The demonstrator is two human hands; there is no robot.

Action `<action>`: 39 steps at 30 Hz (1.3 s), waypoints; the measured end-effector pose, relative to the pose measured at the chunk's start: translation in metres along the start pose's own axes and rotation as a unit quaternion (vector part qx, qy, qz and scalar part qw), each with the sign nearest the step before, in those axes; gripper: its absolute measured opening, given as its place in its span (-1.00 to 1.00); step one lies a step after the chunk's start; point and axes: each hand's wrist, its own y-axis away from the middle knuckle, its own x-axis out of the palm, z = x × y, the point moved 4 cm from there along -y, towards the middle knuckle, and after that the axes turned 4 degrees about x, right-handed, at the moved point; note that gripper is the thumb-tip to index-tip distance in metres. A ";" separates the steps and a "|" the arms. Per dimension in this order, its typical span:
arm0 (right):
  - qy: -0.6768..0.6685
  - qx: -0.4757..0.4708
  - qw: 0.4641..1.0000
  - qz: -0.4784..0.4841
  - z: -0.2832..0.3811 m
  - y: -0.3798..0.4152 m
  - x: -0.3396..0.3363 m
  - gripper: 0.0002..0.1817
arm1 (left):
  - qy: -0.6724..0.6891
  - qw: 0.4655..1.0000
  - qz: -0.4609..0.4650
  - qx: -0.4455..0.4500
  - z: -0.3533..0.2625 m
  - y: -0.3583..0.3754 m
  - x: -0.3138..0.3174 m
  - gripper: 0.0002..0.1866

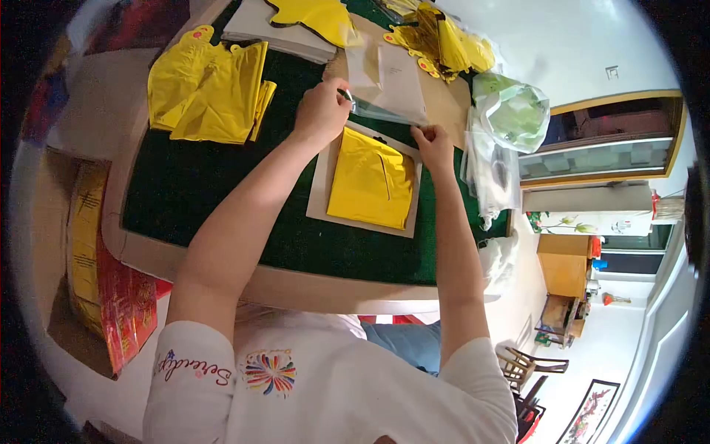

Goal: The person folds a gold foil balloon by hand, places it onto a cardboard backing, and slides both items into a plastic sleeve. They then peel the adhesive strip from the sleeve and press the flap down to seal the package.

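A folded yellow foil sheet (371, 177), likely a foil balloon, lies on a light cardboard piece (319, 189) between my forearms. Just beyond it, my left hand (323, 115) is closed in a pinch by the left side of a clear plastic bag (384, 112). A small dark and silvery bit shows at its fingertips, too small to name. My right hand (435, 148) pinches the bag's right corner, thumb against forefinger. The bag stretches between both hands, above the far edge of the cardboard.
A stack of yellow foil pieces (211, 92) lies on the green mat (200, 185) at left. More yellow foil (444, 44) and a pale stack of sheets (259, 26) are at the far side. Plastic bags (510, 111) hang by the right edge. An open carton (89, 251) stands lower left.
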 end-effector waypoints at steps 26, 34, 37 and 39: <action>-0.180 0.046 0.959 0.215 -0.010 0.056 -0.056 -0.88 | -0.166 0.984 0.057 -0.009 -0.016 0.003 -0.027 -0.58; -0.207 0.079 0.949 0.226 -0.015 0.058 -0.061 -0.89 | -0.326 0.916 0.032 0.232 -0.049 0.020 -0.036 -0.63; -0.241 0.067 0.937 0.242 -0.018 0.057 -0.059 -0.89 | -0.289 0.877 0.022 0.384 -0.046 0.025 -0.027 -0.66; -0.219 0.072 0.943 0.239 -0.023 0.057 -0.059 -0.89 | -0.276 0.906 0.186 0.261 -0.034 0.026 -0.018 -0.78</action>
